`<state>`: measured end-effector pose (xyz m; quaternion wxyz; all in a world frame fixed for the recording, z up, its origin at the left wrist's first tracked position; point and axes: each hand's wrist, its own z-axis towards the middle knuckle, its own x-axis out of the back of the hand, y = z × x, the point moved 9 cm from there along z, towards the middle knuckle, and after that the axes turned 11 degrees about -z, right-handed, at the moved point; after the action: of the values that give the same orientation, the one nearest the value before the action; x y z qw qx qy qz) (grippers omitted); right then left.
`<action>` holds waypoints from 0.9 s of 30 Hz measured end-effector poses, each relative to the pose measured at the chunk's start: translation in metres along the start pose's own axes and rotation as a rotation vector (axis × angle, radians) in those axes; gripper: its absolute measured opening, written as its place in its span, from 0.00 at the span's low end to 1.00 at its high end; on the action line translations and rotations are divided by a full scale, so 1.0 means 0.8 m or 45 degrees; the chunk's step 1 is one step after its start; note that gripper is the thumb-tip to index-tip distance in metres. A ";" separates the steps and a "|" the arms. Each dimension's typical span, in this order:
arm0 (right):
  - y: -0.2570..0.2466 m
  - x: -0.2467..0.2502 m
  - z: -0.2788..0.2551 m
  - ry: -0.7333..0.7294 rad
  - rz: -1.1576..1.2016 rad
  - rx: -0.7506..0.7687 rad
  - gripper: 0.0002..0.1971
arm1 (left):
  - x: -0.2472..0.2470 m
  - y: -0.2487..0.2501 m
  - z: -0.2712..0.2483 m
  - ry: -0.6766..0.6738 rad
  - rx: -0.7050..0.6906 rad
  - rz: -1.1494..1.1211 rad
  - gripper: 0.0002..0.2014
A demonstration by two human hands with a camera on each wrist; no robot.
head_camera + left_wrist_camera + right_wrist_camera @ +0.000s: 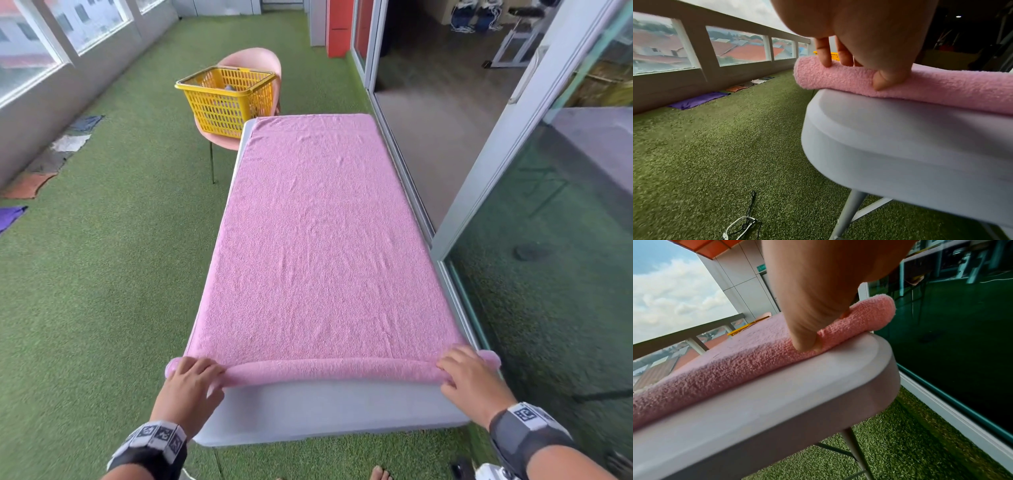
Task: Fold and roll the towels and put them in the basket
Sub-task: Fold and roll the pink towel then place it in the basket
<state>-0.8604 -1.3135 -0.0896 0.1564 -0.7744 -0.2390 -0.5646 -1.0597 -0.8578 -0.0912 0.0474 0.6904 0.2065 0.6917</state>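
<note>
pink towel (318, 240), spread flat over the white folding table (329, 407), near edge rolled into a thin tube. left hand (190, 385) curled around the roll's left end, fingers (823, 53) on top, thumb (887, 79) against the near side. right hand (471, 380) gripping the right end likewise. yellow basket (222, 99) on a pink chair (255, 60) past the far left corner (something grey inside, too small to tell).
</note>
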 end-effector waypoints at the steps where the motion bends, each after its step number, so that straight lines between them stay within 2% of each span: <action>1: -0.001 0.003 -0.001 0.000 -0.032 -0.002 0.05 | 0.001 0.000 -0.001 -0.010 0.012 0.014 0.16; 3: 0.001 0.004 0.000 -0.017 -0.069 -0.038 0.05 | 0.002 0.003 -0.005 -0.030 0.029 0.023 0.10; 5: 0.008 0.003 0.005 -0.032 -0.065 -0.101 0.11 | 0.003 0.005 -0.009 -0.030 0.036 0.042 0.04; 9: 0.014 0.000 0.017 -0.072 0.023 -0.128 0.17 | -0.002 -0.001 -0.002 -0.063 0.117 0.138 0.11; 12: 0.016 0.003 0.028 -0.109 0.102 -0.171 0.14 | 0.003 -0.002 0.013 -0.086 0.227 0.124 0.14; 14: 0.018 0.011 0.031 -0.081 0.125 -0.220 0.07 | 0.010 -0.004 0.021 -0.074 0.293 0.059 0.12; 16: 0.018 0.021 0.031 -0.020 0.113 -0.228 0.06 | 0.018 -0.004 0.028 -0.031 0.314 -0.030 0.09; 23: 0.005 0.020 0.024 0.098 0.132 -0.049 0.09 | 0.019 0.006 0.028 0.135 0.082 -0.127 0.08; 27: 0.005 0.007 0.011 0.068 0.026 0.011 0.19 | 0.012 0.004 0.014 0.016 0.051 -0.006 0.21</action>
<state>-0.8497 -1.3116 -0.0872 0.1719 -0.7607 -0.2291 -0.5825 -1.0485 -0.8551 -0.0816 0.0339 0.6863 0.2223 0.6917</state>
